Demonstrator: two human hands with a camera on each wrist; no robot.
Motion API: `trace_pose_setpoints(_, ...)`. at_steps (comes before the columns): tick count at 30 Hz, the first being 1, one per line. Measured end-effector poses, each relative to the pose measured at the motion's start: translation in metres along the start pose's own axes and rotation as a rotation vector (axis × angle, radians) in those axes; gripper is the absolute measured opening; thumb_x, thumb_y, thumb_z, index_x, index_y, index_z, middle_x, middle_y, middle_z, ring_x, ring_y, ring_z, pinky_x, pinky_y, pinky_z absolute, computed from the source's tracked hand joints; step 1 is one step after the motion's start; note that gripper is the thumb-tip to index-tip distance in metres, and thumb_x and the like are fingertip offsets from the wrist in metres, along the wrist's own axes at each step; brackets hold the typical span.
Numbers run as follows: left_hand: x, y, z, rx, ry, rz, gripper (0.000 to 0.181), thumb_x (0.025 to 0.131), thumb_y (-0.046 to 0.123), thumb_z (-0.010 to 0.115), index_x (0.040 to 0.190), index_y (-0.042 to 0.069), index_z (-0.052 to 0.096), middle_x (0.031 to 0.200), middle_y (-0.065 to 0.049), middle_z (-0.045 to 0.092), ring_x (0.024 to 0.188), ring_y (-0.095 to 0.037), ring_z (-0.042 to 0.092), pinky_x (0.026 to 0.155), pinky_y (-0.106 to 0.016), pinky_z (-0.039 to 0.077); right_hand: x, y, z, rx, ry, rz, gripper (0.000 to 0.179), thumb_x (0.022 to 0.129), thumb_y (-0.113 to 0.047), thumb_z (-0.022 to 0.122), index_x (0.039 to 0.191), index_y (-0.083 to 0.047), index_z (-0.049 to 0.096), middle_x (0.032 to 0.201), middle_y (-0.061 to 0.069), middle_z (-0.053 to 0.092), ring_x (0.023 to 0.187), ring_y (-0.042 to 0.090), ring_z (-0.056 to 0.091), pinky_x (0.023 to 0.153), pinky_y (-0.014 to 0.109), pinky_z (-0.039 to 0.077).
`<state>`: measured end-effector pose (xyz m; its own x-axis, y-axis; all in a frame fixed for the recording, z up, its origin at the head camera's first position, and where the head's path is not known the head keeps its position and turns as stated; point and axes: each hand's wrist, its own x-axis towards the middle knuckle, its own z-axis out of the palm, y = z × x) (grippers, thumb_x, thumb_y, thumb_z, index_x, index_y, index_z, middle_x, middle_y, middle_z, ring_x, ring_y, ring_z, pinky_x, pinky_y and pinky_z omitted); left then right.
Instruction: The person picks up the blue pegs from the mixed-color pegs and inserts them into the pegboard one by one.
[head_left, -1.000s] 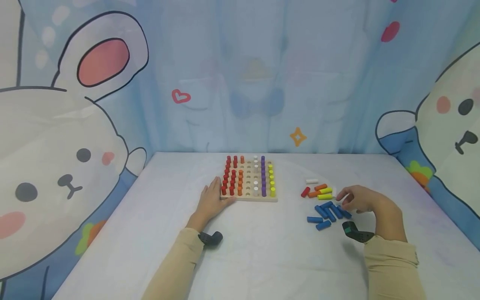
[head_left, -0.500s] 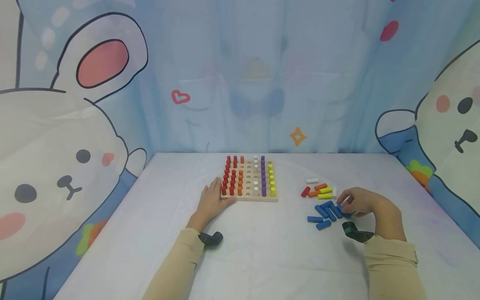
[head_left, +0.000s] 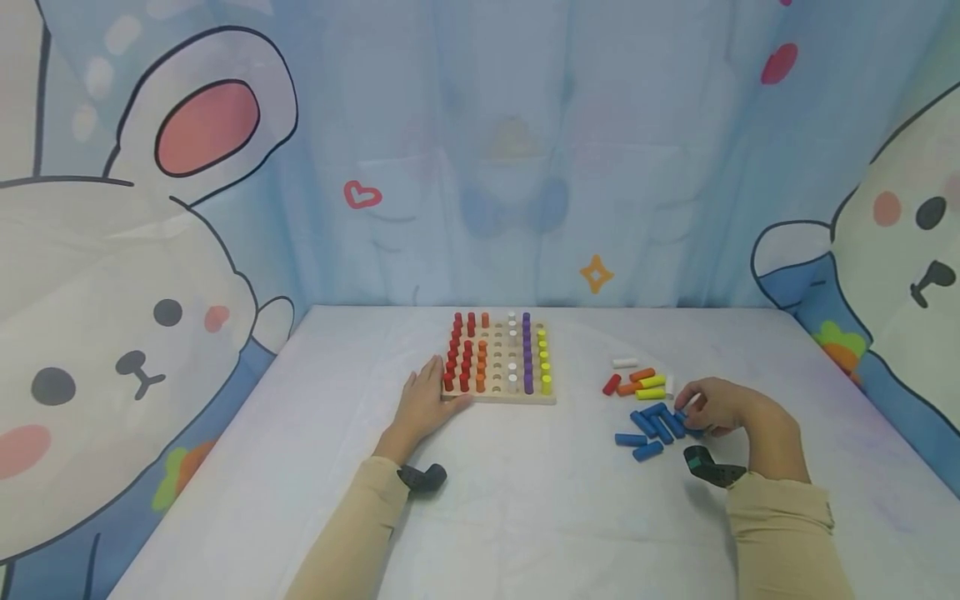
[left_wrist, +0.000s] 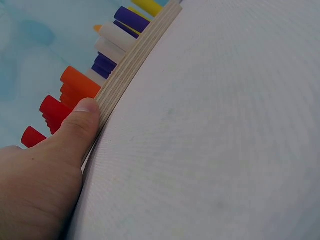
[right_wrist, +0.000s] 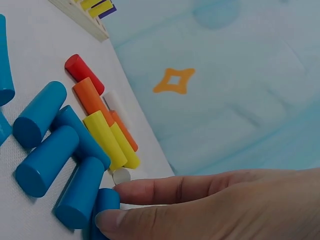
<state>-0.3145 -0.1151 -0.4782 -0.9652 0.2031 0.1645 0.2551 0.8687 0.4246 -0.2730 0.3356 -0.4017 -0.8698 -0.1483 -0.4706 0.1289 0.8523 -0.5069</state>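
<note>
A wooden peg board (head_left: 498,398) with rows of coloured pegs stands at the middle back of the table. My left hand (head_left: 422,408) rests at its near left corner, fingers along the left side. In the left wrist view the thumb (left_wrist: 80,120) lies straight against the board's front edge. To the right, my right hand (head_left: 720,404) is at a pile of blue pegs (head_left: 651,423). Its thumb and index finger pinch a blue peg (right_wrist: 107,199) at the pile's right end, seen in the right wrist view. The other fingers are mostly hidden.
Behind the blue pile lie a red peg (head_left: 612,384), white peg (head_left: 624,363), orange pegs (head_left: 642,374) and yellow pegs (head_left: 650,394). Another white peg (head_left: 670,385) is close to the right hand. A printed curtain (head_left: 495,167) hangs behind the table (head_left: 525,500).
My right hand has come slightly down and in onto the rightmost blue peg, and its fingers have closed round it. A white peg beside it shows more now. The left hand stays put.
</note>
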Motion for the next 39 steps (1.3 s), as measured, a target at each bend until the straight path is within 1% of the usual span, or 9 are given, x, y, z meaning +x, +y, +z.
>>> trace_pose_setpoints(6,0.0001,0.0,0.001,0.022,-0.014,0.0,0.099,0.084,0.065,0.054,0.15,0.0,0.018,0.157,-0.015,0.024,0.146,-0.027,0.021,0.121,-0.047,0.012,0.0028,0.0019,0.0036,-0.013,0.008,-0.013,0.027,0.086,-0.005,0.06,0.112,0.001,0.056,0.088,0.01,0.053,0.082,0.02,0.052,0.067,0.029,0.053)
trace_pose_setpoints(10,-0.0002,-0.0001,0.0014,0.018,-0.015,-0.005,0.099,0.084,0.066,0.054,0.151,0.001,0.018,0.157,-0.014,0.023,0.146,-0.027,0.021,0.121,-0.046,0.012,0.0039,0.0021,0.0042,-0.019,0.008,-0.018,0.026,0.086,-0.004,0.059,0.111,0.001,0.057,0.088,0.01,0.053,0.082,0.02,0.052,0.068,0.03,0.053)
trace_pose_setpoints(16,-0.0008,0.0002,0.0006,0.018,-0.017,-0.005,0.099,0.084,0.066,0.053,0.151,0.001,0.018,0.157,-0.014,0.023,0.146,-0.026,0.02,0.121,-0.046,0.011,0.0029,-0.0006,0.0033,-0.036,0.006,-0.015,0.028,0.086,-0.005,0.058,0.113,0.003,0.057,0.091,0.011,0.055,0.084,0.021,0.053,0.07,0.031,0.054)
trace_pose_setpoints(22,-0.0008,0.0012,-0.0018,0.012,-0.021,-0.007,0.099,0.085,0.065,0.053,0.151,0.001,0.018,0.157,-0.014,0.022,0.146,-0.027,0.02,0.121,-0.046,0.011,0.0015,-0.0021,0.0012,-0.065,0.015,-0.019,0.032,0.085,-0.008,0.058,0.115,0.004,0.059,0.097,0.016,0.057,0.086,0.022,0.055,0.073,0.033,0.055)
trace_pose_setpoints(29,-0.0003,0.0014,-0.0029,0.007,-0.026,-0.016,0.099,0.085,0.066,0.053,0.151,0.003,0.016,0.158,-0.013,0.021,0.147,-0.027,0.019,0.121,-0.045,0.01,0.0045,-0.0014,-0.0011,-0.093,0.055,-0.021,0.035,0.085,-0.009,0.058,0.117,0.006,0.057,0.098,0.019,0.059,0.084,0.022,0.057,0.074,0.035,0.056)
trace_pose_setpoints(34,-0.0009,0.0015,-0.004,-0.001,-0.028,-0.018,0.098,0.085,0.065,0.054,0.151,0.002,0.017,0.158,-0.013,0.022,0.146,-0.027,0.02,0.121,-0.046,0.01,0.0029,-0.0037,-0.0007,-0.054,0.081,-0.022,0.036,0.086,-0.009,0.057,0.119,0.006,0.054,0.104,0.023,0.057,0.082,0.021,0.059,0.073,0.034,0.057)
trace_pose_setpoints(39,-0.0014,0.0014,-0.0027,-0.006,-0.032,-0.019,0.1,0.084,0.066,0.053,0.151,0.003,0.016,0.158,-0.013,0.021,0.147,-0.026,0.019,0.122,-0.045,0.009,0.0008,-0.0061,0.0002,-0.044,0.116,-0.039,0.036,0.086,-0.01,0.057,0.119,0.004,0.052,0.101,0.021,0.056,0.08,0.019,0.059,0.07,0.031,0.054)
